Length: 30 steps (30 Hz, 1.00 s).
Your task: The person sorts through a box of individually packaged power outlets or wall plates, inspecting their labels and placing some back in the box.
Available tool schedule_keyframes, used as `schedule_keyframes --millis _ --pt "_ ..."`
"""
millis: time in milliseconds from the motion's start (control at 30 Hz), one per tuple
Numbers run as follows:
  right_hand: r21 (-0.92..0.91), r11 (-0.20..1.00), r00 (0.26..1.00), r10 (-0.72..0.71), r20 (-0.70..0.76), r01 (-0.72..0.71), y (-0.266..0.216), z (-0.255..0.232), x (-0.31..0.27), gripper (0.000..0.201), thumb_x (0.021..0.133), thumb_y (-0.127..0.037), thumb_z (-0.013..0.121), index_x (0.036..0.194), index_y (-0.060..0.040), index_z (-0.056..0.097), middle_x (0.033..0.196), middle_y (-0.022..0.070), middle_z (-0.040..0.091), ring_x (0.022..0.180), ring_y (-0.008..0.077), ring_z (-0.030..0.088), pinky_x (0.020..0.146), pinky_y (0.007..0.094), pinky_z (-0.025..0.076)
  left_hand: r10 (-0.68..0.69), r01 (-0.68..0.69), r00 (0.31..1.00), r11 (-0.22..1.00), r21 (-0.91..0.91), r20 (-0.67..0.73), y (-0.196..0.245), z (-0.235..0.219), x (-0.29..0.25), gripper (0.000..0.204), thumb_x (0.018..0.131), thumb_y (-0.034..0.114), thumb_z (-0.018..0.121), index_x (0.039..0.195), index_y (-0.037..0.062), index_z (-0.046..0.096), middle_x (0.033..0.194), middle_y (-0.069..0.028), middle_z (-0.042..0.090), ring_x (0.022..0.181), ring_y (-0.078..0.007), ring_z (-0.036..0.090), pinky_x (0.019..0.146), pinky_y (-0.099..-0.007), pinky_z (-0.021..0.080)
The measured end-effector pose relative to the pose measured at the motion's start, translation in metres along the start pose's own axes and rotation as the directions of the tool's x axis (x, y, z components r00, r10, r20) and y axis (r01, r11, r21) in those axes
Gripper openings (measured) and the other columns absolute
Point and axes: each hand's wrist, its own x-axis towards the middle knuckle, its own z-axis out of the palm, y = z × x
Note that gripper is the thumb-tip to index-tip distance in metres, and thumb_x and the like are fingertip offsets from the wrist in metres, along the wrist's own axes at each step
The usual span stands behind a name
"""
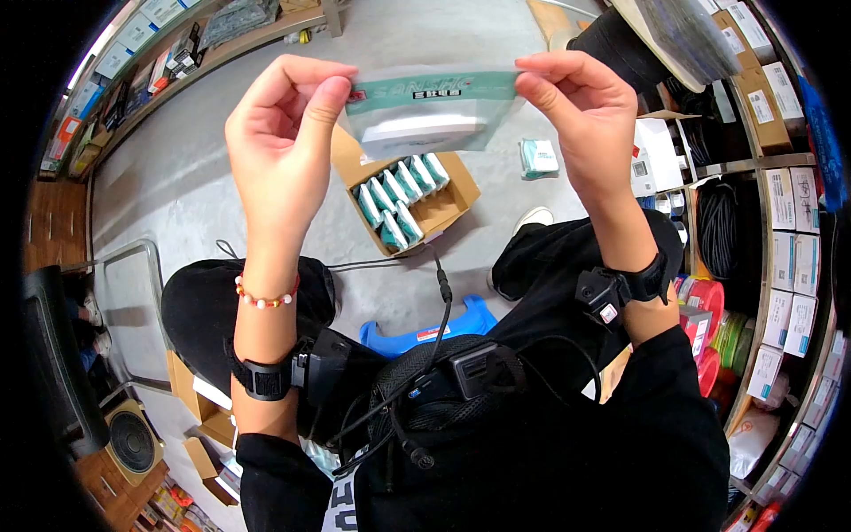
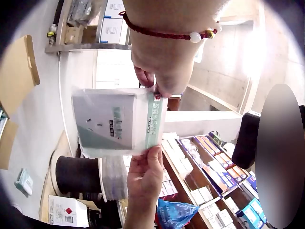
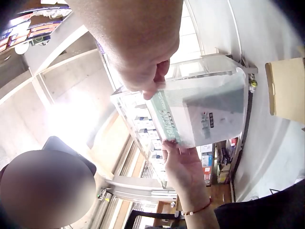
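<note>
A clear bag with a green printed band [image 1: 430, 87] is stretched between both hands at the top of the head view. The left hand [image 1: 288, 142] pinches its left top corner between thumb and fingers; the right hand [image 1: 585, 115] pinches the right top corner. Inside hangs a flat white item [image 2: 107, 121], its face with small slots showing in the left wrist view. In the right wrist view the bag [image 3: 202, 112] hides part of the background. Below the hands, an open cardboard box [image 1: 456, 191] holds several similar bagged packs [image 1: 399, 188].
One bagged pack [image 1: 538, 158] lies on the floor right of the box. A blue stool [image 1: 479, 312] stands between the knees, with a black cable [image 1: 443, 282] hanging above. Shelves of boxes [image 1: 784, 213] line the right; a black spool [image 1: 620, 49] stands at the upper right.
</note>
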Motion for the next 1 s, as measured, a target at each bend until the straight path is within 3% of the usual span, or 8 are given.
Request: schedule_keyframes --millis 267,367,467,500,633,733,867,1000 --pt "0.037 0.999 0.999 0.007 0.047 -0.009 0.01 -0.008 0.001 0.017 0.08 -0.014 0.059 0.089 -0.0002 0.061 0.083 0.0066 0.063 0.079 0.0107 0.057 0.074 0.0244 0.045 0.003 -0.003 1.0 0.999 -0.036 -0.004 0.001 0.004 -0.002 0.006 0.08 0.005 0.056 0.08 -0.0008 0.056 0.074 -0.0014 0.058 0.069 -0.0053 0.053 0.064 -0.0164 0.04" --pt "-0.014 0.989 0.975 0.147 0.165 -0.146 0.017 -0.004 0.001 0.046 0.079 -0.038 0.057 0.11 -0.0041 0.051 0.101 0.01 0.058 0.092 0.014 0.052 0.078 0.0255 0.041 -0.057 0.057 0.998 0.998 -0.012 0.009 0.0 0.006 -0.006 0.006 0.08 0.005 0.055 0.078 -0.0002 0.055 0.073 -0.0003 0.057 0.067 -0.0046 0.052 0.062 -0.0161 0.04" --pt "0.023 0.978 0.938 0.19 0.29 -0.206 0.033 0.003 -0.002 0.073 0.071 -0.052 0.059 0.124 -0.0066 0.037 0.114 0.0125 0.051 0.102 0.0192 0.047 0.086 0.0305 0.039 -0.074 0.073 0.997 0.996 0.052 0.004 0.0 0.007 -0.007 0.006 0.081 0.005 0.055 0.077 0.0003 0.054 0.072 0.0007 0.056 0.065 -0.004 0.051 0.059 -0.0164 0.041" --pt "0.003 0.956 0.895 0.274 0.352 -0.293 0.03 0.003 -0.001 0.082 0.065 -0.049 0.066 0.127 -0.0073 0.032 0.119 0.0144 0.046 0.108 0.0225 0.043 0.091 0.034 0.036 -0.058 0.057 0.998 0.997 0.059 0.005 -0.001 0.006 -0.007 0.006 0.081 0.006 0.055 0.077 0.0006 0.054 0.071 0.0012 0.056 0.063 -0.0037 0.05 0.057 -0.0166 0.04" --pt "-0.013 0.899 0.801 0.396 0.449 -0.437 0.035 0.011 -0.013 0.077 0.063 -0.031 0.074 0.124 -0.0046 0.036 0.115 0.0142 0.048 0.111 0.0222 0.042 0.093 0.0345 0.034 -0.067 0.067 0.997 0.998 0.017 -0.027 0.001 0.003 -0.006 0.008 0.081 0.008 0.056 0.077 0.0003 0.054 0.071 0.0014 0.055 0.062 -0.0034 0.049 0.056 -0.0165 0.04" --pt "-0.078 0.879 0.761 0.449 0.468 -0.471 0.032 0.017 -0.017 0.069 0.061 -0.035 0.075 0.116 -0.005 0.046 0.108 0.0099 0.054 0.101 0.0213 0.049 0.087 0.0329 0.038 -0.082 0.081 0.996 0.996 -0.029 -0.045 -0.001 0.002 -0.005 0.011 0.081 0.011 0.056 0.077 0.0013 0.055 0.071 0.0018 0.055 0.062 -0.0028 0.048 0.055 -0.0164 0.038" --pt "0.073 0.866 0.79 0.413 0.453 -0.494 0.031 0.023 -0.018 0.028 0.072 -0.02 0.068 0.094 -0.0036 0.063 0.086 0.0053 0.063 0.081 0.0109 0.056 0.073 0.0251 0.044 -0.149 0.14 0.987 0.98 -0.143 -0.055 -0.005 -0.001 -0.004 0.013 0.082 0.016 0.056 0.078 0.0038 0.056 0.072 0.0025 0.055 0.062 -0.0021 0.046 0.054 -0.0163 0.036" --pt "0.035 0.94 0.89 0.307 0.336 -0.338 0.029 0.02 -0.015 0.014 0.075 -0.013 0.064 0.085 -0.0023 0.066 0.077 0.005 0.064 0.07 0.0077 0.056 0.063 0.0218 0.045 -0.227 0.204 0.972 0.942 -0.267 -0.059 -0.007 -0.002 -0.005 0.013 0.082 0.018 0.057 0.081 0.0049 0.057 0.072 0.0031 0.055 0.064 -0.0018 0.046 0.057 -0.0158 0.036"
